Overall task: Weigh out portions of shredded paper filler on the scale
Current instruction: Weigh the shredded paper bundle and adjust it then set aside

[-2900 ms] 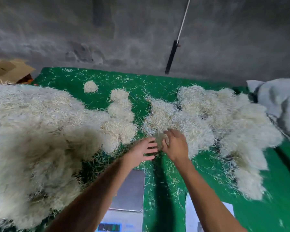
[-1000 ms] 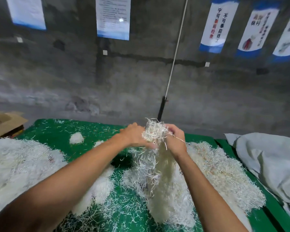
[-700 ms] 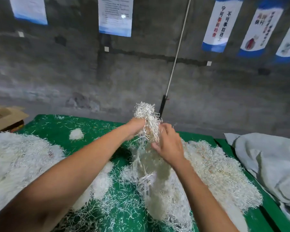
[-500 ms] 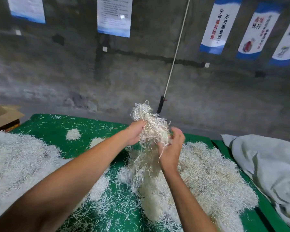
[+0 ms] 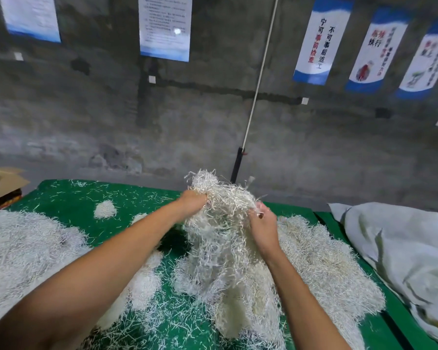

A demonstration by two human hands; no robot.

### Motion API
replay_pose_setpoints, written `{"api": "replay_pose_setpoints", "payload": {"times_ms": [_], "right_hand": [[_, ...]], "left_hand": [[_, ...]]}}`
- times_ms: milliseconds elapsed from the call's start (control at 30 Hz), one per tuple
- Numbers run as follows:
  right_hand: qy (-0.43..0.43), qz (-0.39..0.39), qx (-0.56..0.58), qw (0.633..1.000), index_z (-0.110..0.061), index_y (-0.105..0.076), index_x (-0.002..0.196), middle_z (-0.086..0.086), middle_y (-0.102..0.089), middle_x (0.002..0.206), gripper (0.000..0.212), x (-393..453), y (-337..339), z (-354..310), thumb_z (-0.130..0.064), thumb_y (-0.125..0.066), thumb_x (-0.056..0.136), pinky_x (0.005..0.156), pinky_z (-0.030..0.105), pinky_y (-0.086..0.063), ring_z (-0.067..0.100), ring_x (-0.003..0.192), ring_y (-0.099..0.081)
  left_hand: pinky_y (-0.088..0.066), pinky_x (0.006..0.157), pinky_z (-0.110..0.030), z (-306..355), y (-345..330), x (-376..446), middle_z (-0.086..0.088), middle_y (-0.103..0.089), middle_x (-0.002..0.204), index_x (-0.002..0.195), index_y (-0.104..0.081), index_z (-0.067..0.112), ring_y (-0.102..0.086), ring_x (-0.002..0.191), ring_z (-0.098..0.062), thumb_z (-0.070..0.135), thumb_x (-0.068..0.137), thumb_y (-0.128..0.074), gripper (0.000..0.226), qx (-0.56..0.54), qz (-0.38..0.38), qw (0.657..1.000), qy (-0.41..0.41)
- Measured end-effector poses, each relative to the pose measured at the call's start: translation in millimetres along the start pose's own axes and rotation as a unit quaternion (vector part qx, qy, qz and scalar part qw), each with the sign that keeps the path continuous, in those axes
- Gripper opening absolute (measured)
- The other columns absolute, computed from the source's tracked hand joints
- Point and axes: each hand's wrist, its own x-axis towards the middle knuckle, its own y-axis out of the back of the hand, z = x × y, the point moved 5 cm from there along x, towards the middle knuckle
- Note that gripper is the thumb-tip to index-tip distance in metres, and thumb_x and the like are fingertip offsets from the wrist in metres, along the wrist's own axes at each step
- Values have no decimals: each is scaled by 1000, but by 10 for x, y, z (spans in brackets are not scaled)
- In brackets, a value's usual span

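Note:
A long tangle of white shredded paper filler [image 5: 221, 223] hangs lifted above the green table [image 5: 68, 200], its lower end trailing into the heap below. My left hand [image 5: 191, 202] grips the tangle's top from the left. My right hand [image 5: 262, 224] grips it from the right, slightly lower. A larger heap of filler [image 5: 324, 261] lies to the right, and a big mound [image 5: 23, 246] covers the left side. The scale is out of view.
Small balls of filler [image 5: 105, 209] sit on the green cloth further back. A grey sack [image 5: 400, 243] lies at the right edge, a cardboard box [image 5: 0, 183] at the far left. A pole [image 5: 250, 107] leans on the concrete wall behind.
Since 2.9 s ago I lifted a bunch of filler from the heap, and the view tilted up off the scale. In the last second both hands shifted their grip along the raised tangle.

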Motion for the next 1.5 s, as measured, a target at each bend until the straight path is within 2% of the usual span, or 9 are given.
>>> {"api": "replay_pose_setpoints", "payload": {"times_ms": [167, 333, 567, 667, 867, 1000, 1233, 1367, 1500], "right_hand": [[-12, -38, -8, 999, -21, -67, 120, -5, -72, 91, 27, 68, -70, -201, -5, -56, 102, 48, 19, -46, 13, 64, -58], [16, -68, -48, 996, -24, -54, 136, -1, -69, 115, 34, -90, -103, -136, -24, -58, 103, 89, 40, -62, 13, 97, -70], [-20, -144, -93, 985, -22, -55, 135, -8, -62, 117, 89, -274, -266, -7, -82, -69, 71, 80, 30, -58, 7, 94, -67], [-42, -180, -114, 976, -11, -59, 90, 1, -59, 74, 59, -237, -278, 63, -65, -76, 78, 51, 28, -45, 11, 50, -49], [83, -150, -460, 871, -11, -70, 111, -7, -51, 62, 45, 31, -203, -36, -52, -57, 99, 52, 23, -38, 10, 54, -46], [59, -178, -511, 839, -19, -56, 78, -2, -55, 74, 18, 176, -209, -46, -22, -62, 94, 68, 32, -55, 16, 68, -53], [89, -135, -649, 744, -10, -70, 104, 1, -59, 91, 11, 140, -299, 195, -9, -62, 98, 80, 27, -53, 16, 88, -59], [-33, -66, -383, 921, -18, -59, 69, -2, -48, 65, 41, -1, -299, 398, 3, -47, 102, 39, 21, -40, 17, 49, -48], [-52, -79, -501, 860, -15, -57, 82, -5, -50, 69, 21, 123, -123, 544, -14, -58, 103, 46, 21, -33, 4, 53, -45]], "left_hand": [[-8, 124, -52, 51, -388, -216, -7, -10, 164, 136, -48, 15, -7, 153, -30, 37, 82, -65, 61, -217, -243, 945, -19], [-17, 122, -46, 339, -306, -101, -9, -21, 164, 155, -33, 16, -19, 152, -29, 44, 97, -56, 68, -201, -114, 972, -42], [-24, 121, -53, 421, -274, -5, -14, -24, 163, 158, -24, 13, -27, 149, -34, 40, 102, -49, 67, -332, -59, 941, 16], [-39, 112, -44, 414, -246, -17, -24, -38, 150, 153, -32, 11, -41, 140, -37, 32, 106, -44, 52, -421, -58, 905, 29], [-48, 57, -8, 233, -145, -83, -4, -57, 124, 144, -41, 2, -52, 74, -5, 7, 100, -48, 44, -139, 91, 984, -70], [-49, 44, -19, 192, -391, -208, 2, -60, 73, 106, -62, 11, -48, 42, 4, 20, 95, -63, 14, 76, -23, 974, -213], [-50, 55, -23, -3, -464, -366, -2, -54, 84, 104, -53, 5, -50, 65, -12, 31, 90, -72, 35, 304, -59, 934, -180], [-47, 63, -22, -65, -607, -461, 2, -45, 89, 94, -44, 20, -44, 75, -9, 37, 90, -71, 32, 286, -91, 935, -191], [-42, 105, -41, -281, -479, -524, -1, -41, 145, 148, -29, 16, -51, 127, -29, 45, 82, -77, 87, 145, -126, 973, -128]]}}
